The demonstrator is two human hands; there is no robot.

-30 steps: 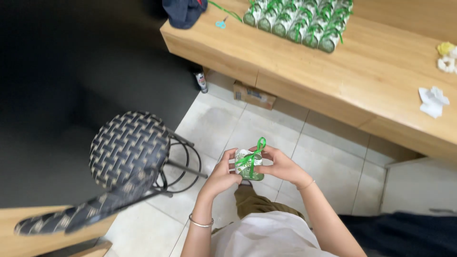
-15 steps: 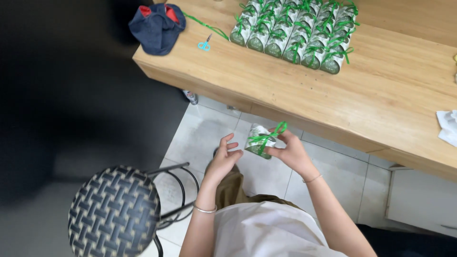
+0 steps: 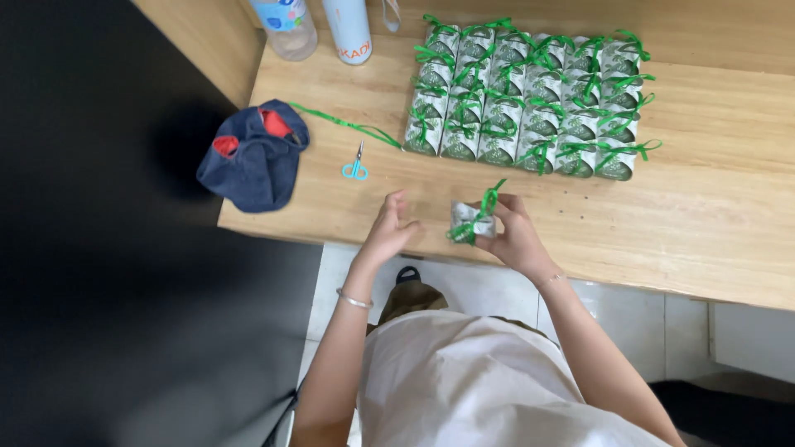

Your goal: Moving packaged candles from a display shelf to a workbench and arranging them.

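Note:
My right hand [image 3: 515, 233] holds a small silver and green gift box [image 3: 469, 220] tied with a green ribbon, just above the near edge of the wooden table [image 3: 729, 232]. My left hand [image 3: 389, 230] hovers beside it with fingers apart and holds nothing. Farther back on the table, several matching ribbon-tied boxes [image 3: 530, 99] stand in neat rows. Small blue-handled scissors [image 3: 356, 165] lie to the left of the rows, next to a loose green ribbon [image 3: 348, 126].
A dark blue cloth pouch [image 3: 252, 157] with red lining lies at the table's left edge. Two bottles [image 3: 319, 25] stand at the back left. Pale floor tiles [image 3: 480, 290] show below the table edge.
The view has shifted forward over the table and the stool has left the view. My hands have risen to the table edge; the left hand has let go of the box.

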